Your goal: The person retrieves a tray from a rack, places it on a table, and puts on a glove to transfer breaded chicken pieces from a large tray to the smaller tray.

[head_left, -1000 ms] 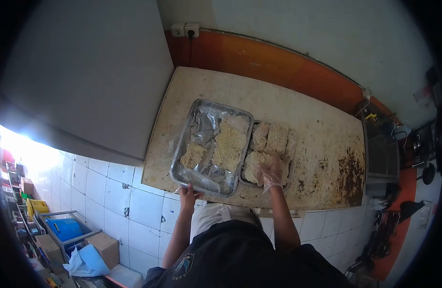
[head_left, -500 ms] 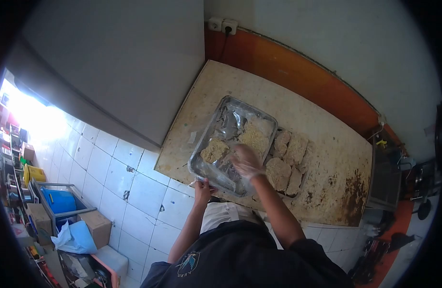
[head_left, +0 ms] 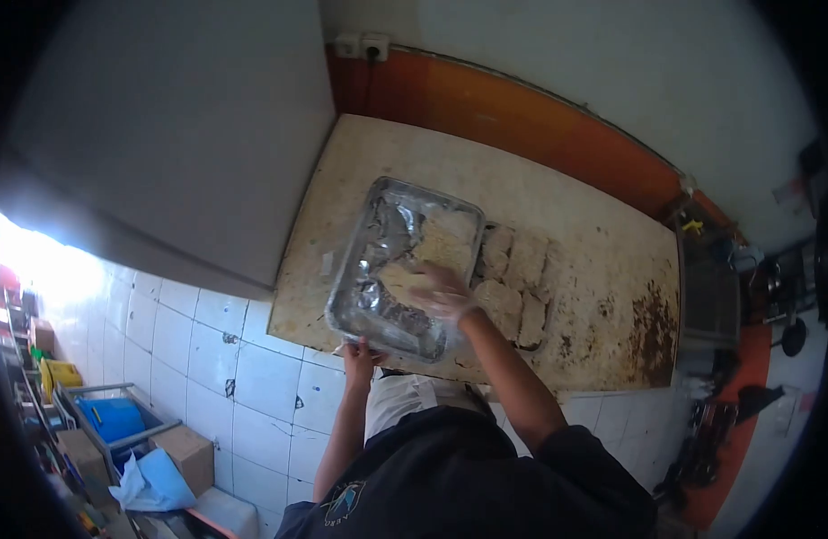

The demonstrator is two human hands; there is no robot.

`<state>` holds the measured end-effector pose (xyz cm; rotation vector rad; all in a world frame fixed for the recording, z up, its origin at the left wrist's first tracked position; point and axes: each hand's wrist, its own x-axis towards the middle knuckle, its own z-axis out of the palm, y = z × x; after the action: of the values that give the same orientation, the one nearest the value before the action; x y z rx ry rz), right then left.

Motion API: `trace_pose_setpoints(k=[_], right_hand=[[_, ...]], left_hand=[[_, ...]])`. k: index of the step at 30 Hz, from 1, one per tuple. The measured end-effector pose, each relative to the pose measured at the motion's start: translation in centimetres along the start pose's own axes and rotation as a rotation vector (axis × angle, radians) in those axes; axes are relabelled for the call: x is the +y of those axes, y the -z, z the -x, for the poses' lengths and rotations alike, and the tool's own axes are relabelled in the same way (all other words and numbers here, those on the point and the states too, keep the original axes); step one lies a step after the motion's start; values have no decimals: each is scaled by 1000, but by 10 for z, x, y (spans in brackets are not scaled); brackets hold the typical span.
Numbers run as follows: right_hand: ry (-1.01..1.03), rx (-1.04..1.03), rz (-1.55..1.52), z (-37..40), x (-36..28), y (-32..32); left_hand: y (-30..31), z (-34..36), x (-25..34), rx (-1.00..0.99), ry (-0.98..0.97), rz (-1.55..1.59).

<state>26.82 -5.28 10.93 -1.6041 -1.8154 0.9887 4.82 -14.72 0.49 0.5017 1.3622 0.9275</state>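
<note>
A rectangular metal tray [head_left: 340, 286] with a plastic-like lining lies at the table's near side. My left hand [head_left: 360, 357] closes on its near edge, fingers partly hidden. My right hand [head_left: 443, 295], in a clear plastic glove, is over the tray, its fingers on a crumb-coated cutlet [head_left: 397, 282]; fingertips are blurred. Pale yellow crumbs [head_left: 445, 243] lie heaped at the tray's far right. Beside it, a second, shallow tray [head_left: 541, 334] bears several coated cutlets [head_left: 497, 303].
Everything stands on a worn wooden table [head_left: 602, 260] with dark stains at its right end. A large grey cabinet-like body [head_left: 180, 144] rises on the left. Behind the table is a wall with a power socket [head_left: 374, 47]. Boxes [head_left: 182, 456] and a blue bag [head_left: 153, 482] sit at lower left.
The view has shifted, so the table appears further left. My right hand has moved onto the cutlet, which it was beside before. My left hand stays at the tray's edge.
</note>
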Motion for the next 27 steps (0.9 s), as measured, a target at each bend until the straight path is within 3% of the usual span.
trace_pose_setpoints(k=[3, 5, 6, 8, 10, 14, 16, 17, 20, 21, 23, 24, 26, 27], right_hand=[[-246, 322, -504, 88, 0, 57], [-280, 608, -353, 138, 114, 48], [-288, 702, -345, 160, 135, 49], [-293, 803, -339, 172, 144, 52], [-441, 942, -299, 178, 140, 51], [-605, 841, -477, 169, 146, 48], [-770, 511, -65, 167, 134, 52], [-617, 691, -56, 168, 149, 37], [-426, 816, -90, 167, 154, 34], [-413, 804, -94, 162, 150, 36], [-492, 670, 466, 162, 131, 44], [-475, 658, 470, 155, 106, 57], [-228, 619, 688, 128, 54, 75], [-214, 610, 688, 111, 50, 69]], left_hand=[[3, -4, -1, -4, 6, -26], [0, 3, 6, -2, 9, -29], [-2, 8, 9, -5, 13, -36], [-6, 11, 15, 7, -6, -25], [-5, 12, 16, -3, -19, -78], [-7, 10, 18, -6, -6, -88], [-8, 9, 16, 10, -2, -90], [-9, 9, 17, 5, -3, -95], [-6, 9, 14, 23, -1, -90], [-6, 8, 13, 32, 4, -76], [-5, 6, 10, 40, -5, -81], [-5, 5, 8, 33, -8, -90], [2, 1, 1, 5, 11, -77], [-2, 1, 1, 23, -17, -54]])
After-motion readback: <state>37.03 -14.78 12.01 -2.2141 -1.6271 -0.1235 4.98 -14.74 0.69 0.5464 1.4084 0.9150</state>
